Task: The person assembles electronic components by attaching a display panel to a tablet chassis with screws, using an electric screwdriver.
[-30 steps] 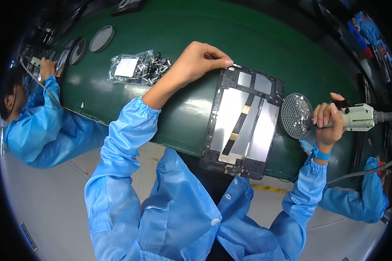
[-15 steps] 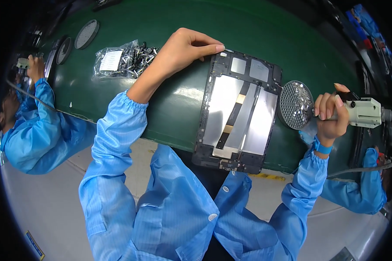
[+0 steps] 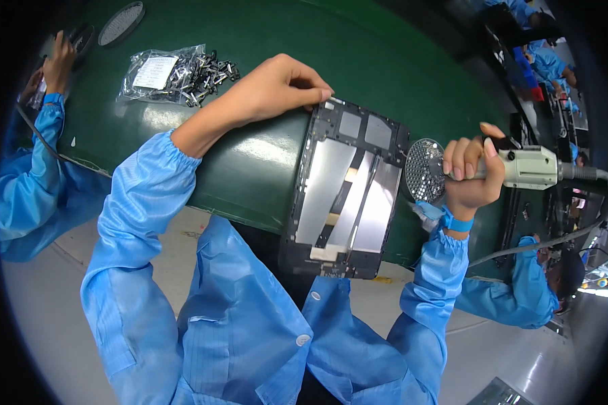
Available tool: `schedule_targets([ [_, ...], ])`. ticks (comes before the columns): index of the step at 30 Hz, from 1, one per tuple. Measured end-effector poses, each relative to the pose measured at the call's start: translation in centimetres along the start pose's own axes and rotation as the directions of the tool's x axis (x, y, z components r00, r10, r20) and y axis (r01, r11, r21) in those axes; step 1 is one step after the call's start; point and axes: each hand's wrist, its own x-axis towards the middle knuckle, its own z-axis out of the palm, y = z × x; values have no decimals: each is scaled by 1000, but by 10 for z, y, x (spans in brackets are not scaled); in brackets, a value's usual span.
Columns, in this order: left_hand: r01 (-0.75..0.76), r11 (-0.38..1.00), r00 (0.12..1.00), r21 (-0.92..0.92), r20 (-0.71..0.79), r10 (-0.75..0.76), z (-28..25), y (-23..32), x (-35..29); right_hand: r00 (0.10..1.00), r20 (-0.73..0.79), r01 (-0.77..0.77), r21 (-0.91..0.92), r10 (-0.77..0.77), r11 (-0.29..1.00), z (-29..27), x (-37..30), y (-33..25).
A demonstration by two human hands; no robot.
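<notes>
Tablet frame overhangs the tabletop's near edge. Left hand, fingertips together, touches its far-left corner; right hand grips a corded tool.

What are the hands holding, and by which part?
Right hand: corded tool, by the end opposite its cable. Left hand: fingertips at upper-left corner of the tablet; grip can't be told.
</notes>
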Motion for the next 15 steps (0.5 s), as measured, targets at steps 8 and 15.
schedule_targets([
  [8,-58,998,998,4,23,57,6,2,-10,983,173,-55,-15,57,998,112,37,25],
  [15,-102,988,992,-114,65,110,2,-3,-8,985,160,-77,29,71,997,122,43,56],
])
